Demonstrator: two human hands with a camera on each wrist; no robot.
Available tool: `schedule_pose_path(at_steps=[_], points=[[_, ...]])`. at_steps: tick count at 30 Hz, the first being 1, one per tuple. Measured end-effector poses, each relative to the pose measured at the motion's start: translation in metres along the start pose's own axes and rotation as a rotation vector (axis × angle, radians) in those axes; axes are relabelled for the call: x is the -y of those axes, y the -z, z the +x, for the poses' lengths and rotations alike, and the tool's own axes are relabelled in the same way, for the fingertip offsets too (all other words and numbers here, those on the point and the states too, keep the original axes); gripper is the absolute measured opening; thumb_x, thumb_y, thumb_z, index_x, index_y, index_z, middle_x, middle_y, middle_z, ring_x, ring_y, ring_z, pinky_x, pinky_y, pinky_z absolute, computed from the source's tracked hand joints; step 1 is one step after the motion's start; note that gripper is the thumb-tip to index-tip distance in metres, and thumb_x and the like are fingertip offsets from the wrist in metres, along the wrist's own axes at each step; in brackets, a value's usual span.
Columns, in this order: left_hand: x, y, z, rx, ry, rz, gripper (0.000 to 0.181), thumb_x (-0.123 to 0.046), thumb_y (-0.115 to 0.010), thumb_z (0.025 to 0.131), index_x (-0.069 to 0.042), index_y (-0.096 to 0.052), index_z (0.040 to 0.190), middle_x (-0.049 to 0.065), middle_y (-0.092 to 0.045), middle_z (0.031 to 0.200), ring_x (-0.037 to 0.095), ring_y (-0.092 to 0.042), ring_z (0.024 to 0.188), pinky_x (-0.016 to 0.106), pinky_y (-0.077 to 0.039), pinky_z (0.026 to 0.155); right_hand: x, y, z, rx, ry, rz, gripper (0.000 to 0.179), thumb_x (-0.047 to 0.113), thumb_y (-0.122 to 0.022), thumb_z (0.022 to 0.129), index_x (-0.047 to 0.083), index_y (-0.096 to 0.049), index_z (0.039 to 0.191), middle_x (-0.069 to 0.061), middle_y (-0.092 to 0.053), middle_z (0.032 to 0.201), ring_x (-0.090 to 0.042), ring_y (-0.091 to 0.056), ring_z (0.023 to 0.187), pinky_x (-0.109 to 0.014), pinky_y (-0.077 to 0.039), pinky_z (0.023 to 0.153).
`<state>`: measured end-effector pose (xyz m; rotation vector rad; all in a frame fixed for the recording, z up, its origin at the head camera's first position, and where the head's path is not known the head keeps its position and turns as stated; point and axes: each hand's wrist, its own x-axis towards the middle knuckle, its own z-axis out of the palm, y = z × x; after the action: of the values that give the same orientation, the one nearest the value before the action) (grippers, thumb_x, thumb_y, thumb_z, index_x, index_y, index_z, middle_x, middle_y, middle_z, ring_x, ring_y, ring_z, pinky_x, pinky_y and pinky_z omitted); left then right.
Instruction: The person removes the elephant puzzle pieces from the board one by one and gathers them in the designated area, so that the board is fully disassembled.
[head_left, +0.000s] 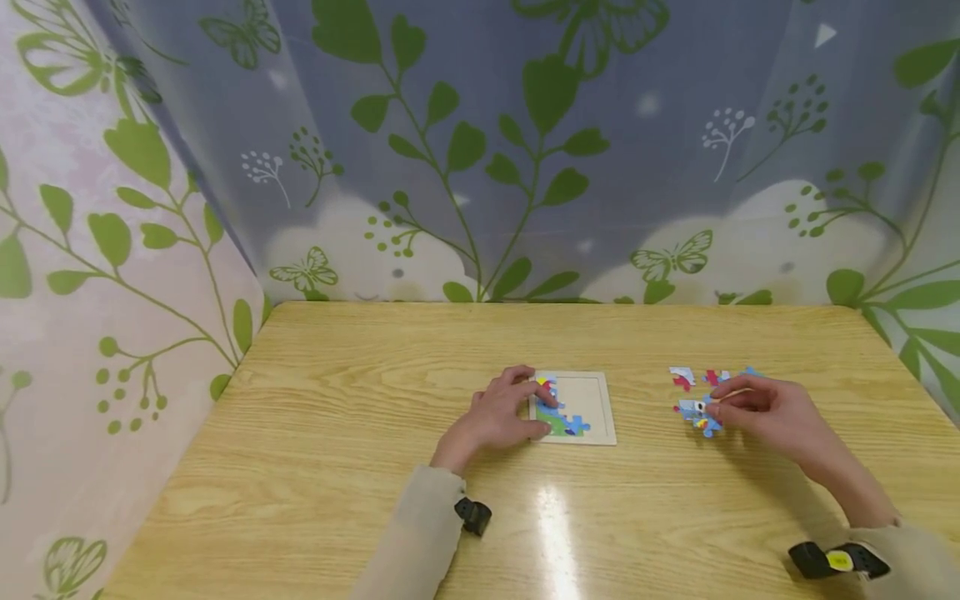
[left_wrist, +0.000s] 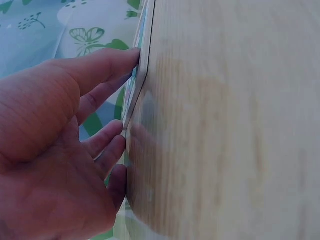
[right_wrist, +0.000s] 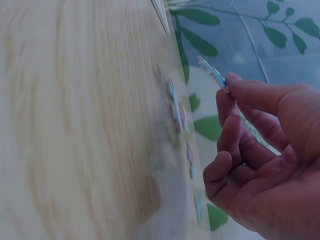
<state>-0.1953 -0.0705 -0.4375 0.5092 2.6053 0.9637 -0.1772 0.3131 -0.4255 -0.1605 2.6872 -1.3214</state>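
Note:
A square wooden puzzle tray (head_left: pixel 611 417) lies on the table, with joined blue and green jigsaw pieces (head_left: pixel 558 422) along its left and lower parts. My left hand (head_left: pixel 498 414) rests at the tray's left side, thumb and fingers spread and touching it. In the left wrist view the thumb (left_wrist: pixel 117 61) meets the tray's edge. Farther right, my right hand (head_left: pixel 772 412) pinches a light-blue jigsaw piece (head_left: pixel 690 408) between thumb and fingers. The right wrist view shows this jigsaw piece (right_wrist: pixel 212 74) raised off the table, seen nearly edge-on.
Loose jigsaw pieces lie around the right hand: a white and red piece (head_left: pixel 682 377), a red one (head_left: pixel 712 377), and a blue one partly hidden behind the hand. A patterned curtain (head_left: pixel 480 150) hangs behind the wooden table (head_left: pixel 337 400).

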Motion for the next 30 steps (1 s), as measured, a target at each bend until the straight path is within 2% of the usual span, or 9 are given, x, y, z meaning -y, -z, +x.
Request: schedule_pose_path(at_steps=[8,14,30], points=[[-0.001,0.000,0.000,0.001,0.011,-0.009,0.025,-0.029,-0.071,0.094,-0.027,-0.070,0.119,0.003,-0.032,0.165,0.034,-0.028,0.153,0.065,-0.021,0.116,-0.017,0.017,-0.006,-0.022,-0.008,-0.020,0.025,0.029,-0.070,0.098,0.008,-0.068,0.111,0.017,-0.074,0.087,-0.002,-0.066,0.080,-0.029,-0.044,0.061],[-0.002,0.001,-0.001,0.006,0.012,-0.008,0.026,-0.030,-0.071,0.094,-0.028,-0.069,0.120,0.002,-0.031,0.166,0.035,-0.028,0.153,0.064,-0.021,0.116,-0.030,0.022,-0.007,-0.042,-0.025,-0.034,0.024,0.027,-0.070,0.098,0.007,-0.069,0.111,0.021,-0.072,0.084,0.001,-0.064,0.077,-0.028,-0.043,0.060],[-0.002,0.000,0.001,0.005,0.012,0.003,0.025,-0.030,-0.070,0.094,-0.028,-0.068,0.118,0.003,-0.032,0.165,0.034,-0.029,0.152,0.061,-0.025,0.112,-0.035,0.025,0.004,-0.041,-0.018,-0.131,0.033,0.031,-0.069,0.099,0.002,-0.068,0.114,0.014,-0.073,0.083,-0.003,-0.059,0.071,-0.028,-0.042,0.056]])
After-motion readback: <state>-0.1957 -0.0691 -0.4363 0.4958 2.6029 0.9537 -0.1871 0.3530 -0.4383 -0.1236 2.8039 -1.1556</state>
